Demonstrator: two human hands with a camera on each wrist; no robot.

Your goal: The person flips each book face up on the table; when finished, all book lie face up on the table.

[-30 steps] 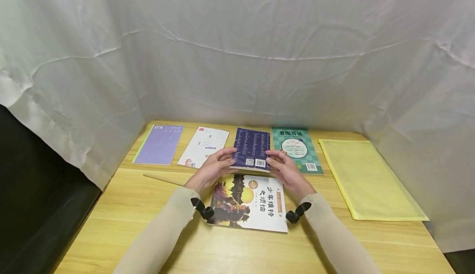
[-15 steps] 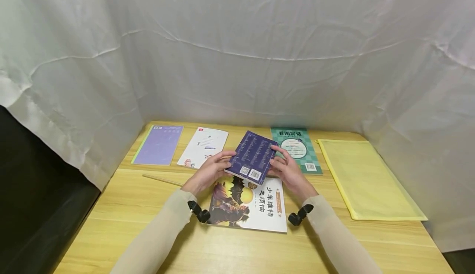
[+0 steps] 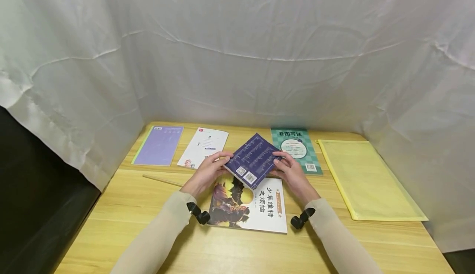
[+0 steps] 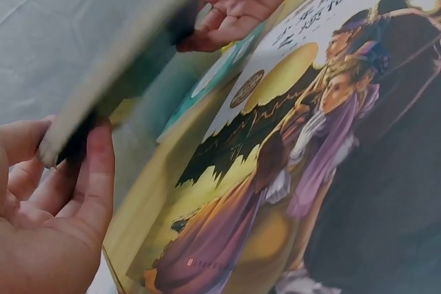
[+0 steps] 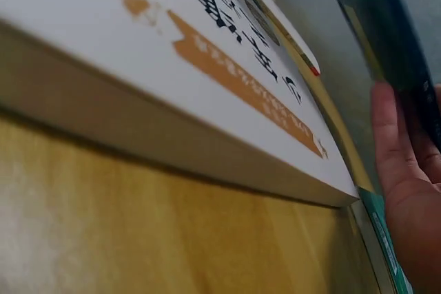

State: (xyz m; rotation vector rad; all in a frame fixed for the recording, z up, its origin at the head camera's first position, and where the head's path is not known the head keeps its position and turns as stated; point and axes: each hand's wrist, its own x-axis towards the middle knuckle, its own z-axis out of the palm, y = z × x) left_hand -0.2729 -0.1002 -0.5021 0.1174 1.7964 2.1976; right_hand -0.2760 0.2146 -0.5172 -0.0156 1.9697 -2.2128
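Observation:
A dark blue book [image 3: 254, 158] with a QR code and barcode on its near end is held turned at a slant above the table. My left hand [image 3: 208, 172] pinches its left corner, thumb on one face and fingers on the other, as the left wrist view shows. At its right corner my right hand [image 3: 294, 177] grips the edge. Below lies a larger white book [image 3: 265, 208] with an illustrated cover of figures and a yellow sun; the blue book overlaps its far edge in the head view.
Along the back lie a purple notebook [image 3: 158, 146], a white booklet [image 3: 204, 144] and a green checkered book [image 3: 313, 154]. A yellow mesh zip pouch [image 3: 371, 179] lies at the right. A thin wooden stick [image 3: 159, 179] lies left of my left hand. Grey fabric [image 3: 252, 51] hangs behind the table.
The blue book has turned clockwise, from upright in the row to a diagonal slant, and come slightly nearer. Both hands keep hold of it. The other items stay put.

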